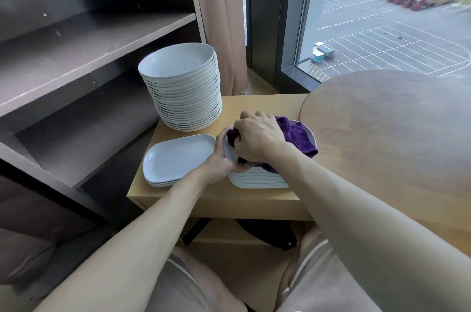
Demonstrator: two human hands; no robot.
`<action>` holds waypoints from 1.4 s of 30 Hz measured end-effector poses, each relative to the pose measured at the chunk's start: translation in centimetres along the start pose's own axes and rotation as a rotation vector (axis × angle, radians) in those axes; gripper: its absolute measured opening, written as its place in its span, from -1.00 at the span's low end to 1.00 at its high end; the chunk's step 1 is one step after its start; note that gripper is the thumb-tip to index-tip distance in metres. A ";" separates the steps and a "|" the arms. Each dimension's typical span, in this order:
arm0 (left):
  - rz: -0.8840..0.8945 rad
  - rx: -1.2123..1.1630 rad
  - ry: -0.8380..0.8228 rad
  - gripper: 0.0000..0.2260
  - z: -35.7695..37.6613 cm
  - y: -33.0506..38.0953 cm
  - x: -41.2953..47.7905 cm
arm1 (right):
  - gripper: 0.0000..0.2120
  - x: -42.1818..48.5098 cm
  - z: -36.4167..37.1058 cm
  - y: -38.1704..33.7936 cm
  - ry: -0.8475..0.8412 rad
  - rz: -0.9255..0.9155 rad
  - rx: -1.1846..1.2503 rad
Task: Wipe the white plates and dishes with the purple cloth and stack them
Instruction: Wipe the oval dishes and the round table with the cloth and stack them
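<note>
A stack of white rectangular dishes (257,179) stands at the front right of the small wooden table (262,105). My right hand (257,138) grips the purple cloth (299,137) and presses it on the top dish. My left hand (221,158) holds the left edge of that top dish, thumb on its rim. To the left lies a low stack of white rectangular plates (175,158). Behind it rises a tall stack of round white bowls (181,87).
A dark shelving unit (84,56) fills the left side. A round brown tabletop (390,138) overlaps the small table on the right. A beige curtain (221,18) and a window stand behind. My knees sit below the table's front edge.
</note>
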State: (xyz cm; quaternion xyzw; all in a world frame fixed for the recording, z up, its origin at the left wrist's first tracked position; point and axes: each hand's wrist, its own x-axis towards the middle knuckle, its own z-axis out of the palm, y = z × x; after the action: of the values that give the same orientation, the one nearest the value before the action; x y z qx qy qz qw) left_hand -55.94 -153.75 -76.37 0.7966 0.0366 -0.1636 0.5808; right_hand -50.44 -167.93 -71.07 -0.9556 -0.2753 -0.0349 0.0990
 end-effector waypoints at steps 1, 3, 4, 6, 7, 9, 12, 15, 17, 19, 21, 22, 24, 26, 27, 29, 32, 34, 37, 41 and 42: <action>0.001 -0.001 0.008 0.01 0.1 0.1 -0.1 | -0.79 -0.2 -0.1 -0.2 -0.014 -0.010 0.025; 0.007 0.007 0.013 0.00 0.2 0.3 -0.3 | -0.86 -0.5 -0.4 -0.4 -0.059 -0.024 0.062; 0.006 0.006 0.006 0.00 0.2 0.4 -0.4 | -0.87 -0.7 -0.5 -0.4 -0.083 -0.028 0.072; -0.006 -0.003 -0.005 0.01 0.2 0.5 -0.4 | -0.86 -1.1 -0.9 -0.3 -0.119 -0.028 0.075; -0.013 -0.006 -0.008 0.02 0.1 0.6 -0.4 | -0.84 -1.3 -1.0 -0.2 -0.133 -0.021 0.077; -0.014 -0.005 -0.004 0.03 0.0 0.5 -0.4 | -0.80 -1.5 -1.2 -0.1 -0.150 0.010 0.086; -0.013 -0.025 0.006 0.03 -0.1 0.2 -0.3 | -0.80 -2.1 -1.6 0.0 -0.160 0.060 0.099; -0.013 -0.063 0.007 -0.02 -0.2 -0.1 -0.2 | -0.81 -3.2 -2.0 0.8 -0.163 0.096 0.074; -0.014 -0.069 -0.003 -0.03 -0.3 -0.2 -0.2 | -0.81 -4.2 -2.1 1.2 -0.148 0.099 0.020; -0.013 -0.061 0.002 -0.03 -0.3 -0.3 -0.2 | -0.79 -5.1 -2.2 1.8 -0.120 0.106 -0.050; -0.017 -0.054 0.007 -0.01 -0.2 -0.1 -0.3 | -0.78 -5.7 -2.5 2.8 -0.092 0.145 -0.105; -0.020 -0.054 0.009 0.01 -0.2 0.0 -0.4 | -0.78 -6.0 -2.7 3.6 -0.088 0.176 -0.119; -0.024 -0.049 0.009 0.03 -0.2 0.0 -0.4 | -0.81 -6.5 -2.8 5.1 -0.080 0.236 -0.143; -0.027 -0.046 0.008 0.04 -0.3 0.1 -0.5 | -0.81 -6.6 -2.5 6.0 -0.062 0.282 -0.181; -0.029 -0.044 0.005 0.05 -0.3 0.1 -0.4 | -0.80 -6.4 -2.3 6.2 -0.049 0.299 -0.200; -0.032 -0.038 -0.001 0.05 -0.4 0.1 -0.4 | -0.83 -5.6 -1.7 6.2 -0.017 0.321 -0.244; -0.038 -0.013 -0.034 0.05 -0.6 -0.1 -0.1 | -0.82 -4.2 -1.0 6.2 0.047 0.325 -0.308; -0.040 0.025 -0.066 0.01 -0.8 -0.3 0.1 | -0.77 -3.3 -0.7 5.9 0.068 0.294 -0.330; -0.046 0.064 -0.090 0.00 -1.2 -0.5 0.4 | -0.72 -2.0 -0.3 4.6 0.082 0.258 -0.314; -0.057 0.079 -0.112 0.04 -1.4 -0.3 0.4 | -0.72 -1.0 0.4 2.0 0.086 0.188 -0.273; -0.050 0.086 -0.118 0.07 -1.4 -0.2 0.3 | -0.71 -0.8 0.6 1.3 0.085 0.167 -0.254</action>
State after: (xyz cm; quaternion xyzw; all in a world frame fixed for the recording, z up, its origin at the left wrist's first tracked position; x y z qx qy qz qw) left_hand -55.38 -152.42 -76.29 0.8086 0.0153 -0.2261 0.5429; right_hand -50.37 -169.27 -72.00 -0.9777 -0.1836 -0.1015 -0.0087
